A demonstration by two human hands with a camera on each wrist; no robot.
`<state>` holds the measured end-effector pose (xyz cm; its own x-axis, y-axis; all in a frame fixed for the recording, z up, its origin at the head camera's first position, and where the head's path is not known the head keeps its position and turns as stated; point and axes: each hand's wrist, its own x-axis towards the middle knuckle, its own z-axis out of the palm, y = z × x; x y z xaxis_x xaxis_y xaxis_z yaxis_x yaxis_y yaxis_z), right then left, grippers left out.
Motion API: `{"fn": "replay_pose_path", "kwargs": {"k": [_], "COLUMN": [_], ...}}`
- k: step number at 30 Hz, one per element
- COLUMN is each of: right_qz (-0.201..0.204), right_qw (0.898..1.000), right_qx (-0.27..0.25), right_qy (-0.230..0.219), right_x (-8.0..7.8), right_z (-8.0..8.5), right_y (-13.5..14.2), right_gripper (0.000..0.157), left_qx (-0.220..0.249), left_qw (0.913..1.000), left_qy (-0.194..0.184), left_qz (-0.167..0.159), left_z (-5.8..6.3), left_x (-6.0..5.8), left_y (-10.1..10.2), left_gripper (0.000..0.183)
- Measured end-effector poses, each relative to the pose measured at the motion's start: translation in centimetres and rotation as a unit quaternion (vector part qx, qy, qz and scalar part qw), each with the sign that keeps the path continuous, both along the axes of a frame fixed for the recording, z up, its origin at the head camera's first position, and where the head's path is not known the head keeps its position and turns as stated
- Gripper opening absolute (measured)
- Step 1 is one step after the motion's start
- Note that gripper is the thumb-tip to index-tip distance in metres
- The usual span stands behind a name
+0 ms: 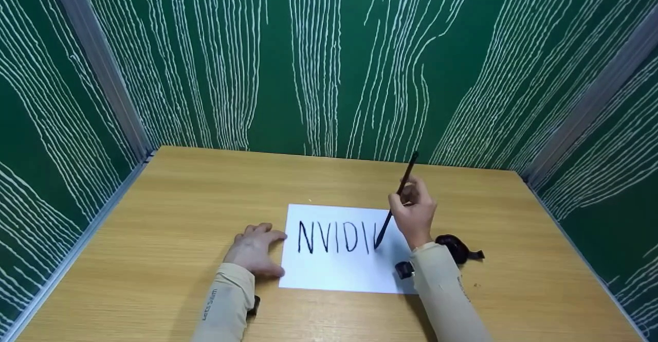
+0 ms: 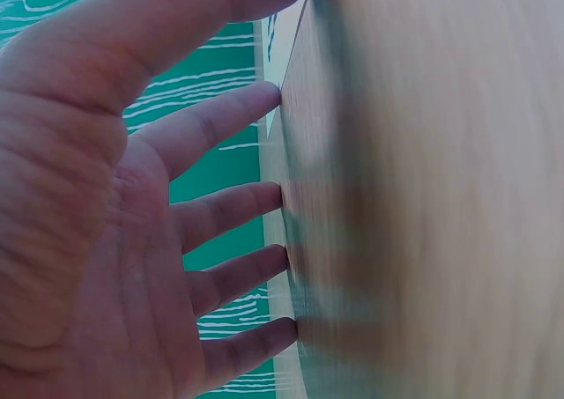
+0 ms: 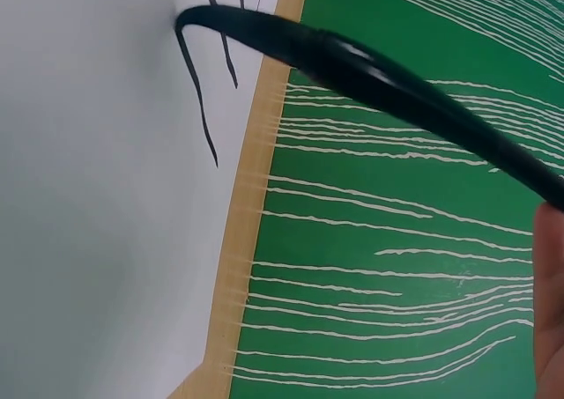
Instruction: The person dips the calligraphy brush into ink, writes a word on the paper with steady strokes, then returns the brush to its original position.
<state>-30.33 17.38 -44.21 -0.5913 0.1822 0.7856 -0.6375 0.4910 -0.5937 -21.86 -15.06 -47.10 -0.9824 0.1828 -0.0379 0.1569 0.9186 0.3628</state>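
Note:
A white sheet of paper (image 1: 334, 275) lies on the table with black hand-drawn letters reading N, V, I, D, I, then a further stroke ending at the brush tip. My right hand (image 1: 415, 216) pinches a black ink brush (image 1: 409, 167) by its handle, above the paper's right side. In the right wrist view the brush's bent bristles (image 3: 238, 29) touch the paper at the end of a thin stroke. My left hand (image 1: 252, 249) rests spread at the paper's left edge. Its thumb and index finger reach that edge, and the other fingertips (image 2: 273, 258) touch the table.
A black rounded object (image 1: 452, 248) with a short tab sits right of the paper, partly behind my right sleeve. The wooden table (image 1: 205, 187) is bounded by green walls (image 1: 277, 74) with white wavy lines and grey corner posts (image 1: 103, 64).

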Motion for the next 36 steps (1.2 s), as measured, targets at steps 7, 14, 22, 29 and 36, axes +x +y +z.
{"fn": "replay_pose_path", "kwargs": {"k": [7,14,22,29,36], "right_qz": [0.007,-0.004,-0.034,-0.024,-0.027], "right_qw": [1.000,1.000,0.999,0.999,0.999], "right_qx": [0.005,-0.020,-0.039,-0.026,-0.024], "right_qy": [-0.027,-0.024,-0.010,-0.017,-0.029], "right_x": [0.21,0.33,-0.15,-0.24,-0.27], "right_z": [0.18,0.39,0.11,0.03,-0.07], "right_y": [-0.11,0.04,0.35,0.42,0.48], "right_gripper": [0.025,0.026,0.029,0.024,0.024], "left_qx": [0.000,0.005,0.007,-0.002,-0.003], "left_qw": [1.0000,0.9999,0.9999,1.0000,1.0000], "left_qy": [-0.006,-0.012,-0.014,0.000,-0.001], "left_qz": [0.003,0.003,0.002,-0.005,-0.006], "left_z": [0.05,0.03,0.12,0.19,0.05], "left_x": [-0.04,-0.14,0.00,-0.03,-0.11], "left_y": [0.05,-0.05,-0.07,-0.07,-0.04], "left_gripper": [0.074,0.076,0.076,0.074,0.074]}}
